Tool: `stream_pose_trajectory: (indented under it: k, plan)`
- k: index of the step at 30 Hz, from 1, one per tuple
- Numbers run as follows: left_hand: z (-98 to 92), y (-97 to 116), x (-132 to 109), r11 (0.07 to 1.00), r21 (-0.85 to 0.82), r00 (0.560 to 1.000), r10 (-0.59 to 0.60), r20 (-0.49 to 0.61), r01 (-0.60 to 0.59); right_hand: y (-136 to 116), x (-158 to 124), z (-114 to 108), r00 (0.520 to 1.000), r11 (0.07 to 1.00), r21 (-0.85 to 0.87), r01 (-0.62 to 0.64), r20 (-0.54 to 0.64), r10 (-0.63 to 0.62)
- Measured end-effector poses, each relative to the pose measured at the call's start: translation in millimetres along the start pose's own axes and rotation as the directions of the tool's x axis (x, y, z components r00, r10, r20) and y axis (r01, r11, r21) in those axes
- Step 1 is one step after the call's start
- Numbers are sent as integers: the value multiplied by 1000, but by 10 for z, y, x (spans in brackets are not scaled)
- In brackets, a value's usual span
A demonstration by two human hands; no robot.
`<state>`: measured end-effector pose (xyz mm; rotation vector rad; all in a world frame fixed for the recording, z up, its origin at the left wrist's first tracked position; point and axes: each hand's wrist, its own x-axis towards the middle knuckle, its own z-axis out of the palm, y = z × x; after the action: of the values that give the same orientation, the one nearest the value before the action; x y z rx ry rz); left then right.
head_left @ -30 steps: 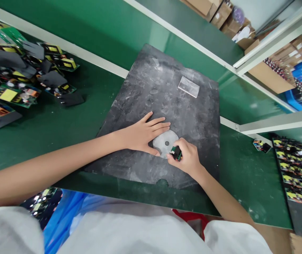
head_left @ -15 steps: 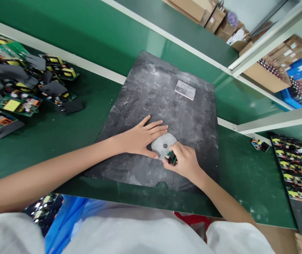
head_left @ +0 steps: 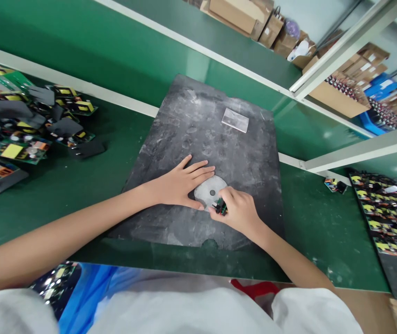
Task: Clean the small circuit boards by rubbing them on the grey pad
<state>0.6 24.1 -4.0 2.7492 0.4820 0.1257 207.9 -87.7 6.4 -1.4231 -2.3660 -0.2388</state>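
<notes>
A round grey disc (head_left: 203,189) with a hole in its middle lies on a worn black mat (head_left: 170,139). Against the disc's left side rests my left hand (head_left: 183,183), fingers spread and flat, thumb along the near edge. My right hand (head_left: 238,208) pinches a small circuit board (head_left: 220,206) with dark parts on it, held over the disc's near right edge. Fingers cover part of the board. Farther up the mat lies a flat, pale rectangular piece (head_left: 235,120).
Circuit boards with yellow parts (head_left: 21,116) are heaped at the left of the green bench (head_left: 115,162). On the right are a single board (head_left: 336,185) and a tray of many boards (head_left: 382,208). A white frame post (head_left: 358,150) crosses there; cardboard boxes (head_left: 235,16) stand behind.
The whole view has shifted slightly. My right hand has turned the small circuit board a little at the disc's edge; my left hand keeps its place on the disc.
</notes>
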Motion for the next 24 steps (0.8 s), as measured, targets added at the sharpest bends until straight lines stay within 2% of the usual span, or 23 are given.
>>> stream_pose_trajectory:
  k: [3, 8, 13, 17, 22, 24]
  plan:
    - [2, 1, 2, 1000, 5, 1000, 1, 3, -1, -35, 4, -31, 1000, 1000, -28, -11, 24, 11]
    - [-1, 0, -3, 1000, 8, 1000, 12, -8, -12, -79, 4, -55, 998, 998, -43, 54, 26, -53]
    - [-2, 0, -8, 1000, 5, 1000, 0, 10, 0, -39, 10, -41, 999, 997, -70, -36, 0, 36]
    - [-1, -2, -11, 1000, 10, 1000, 6, 5, -6, -64, -6, -42, 998, 999, -11, 42, 46, -41]
    - [-3, -4, -7, 1000, 8, 1000, -7, 13, 7, 2, 2, -12, 997, 993, -85, -81, -4, 81]
    - [0, -5, -4, 1000, 6, 1000, -2, 12, 2, -18, -4, 0, 996, 994, -72, -85, -15, 85]
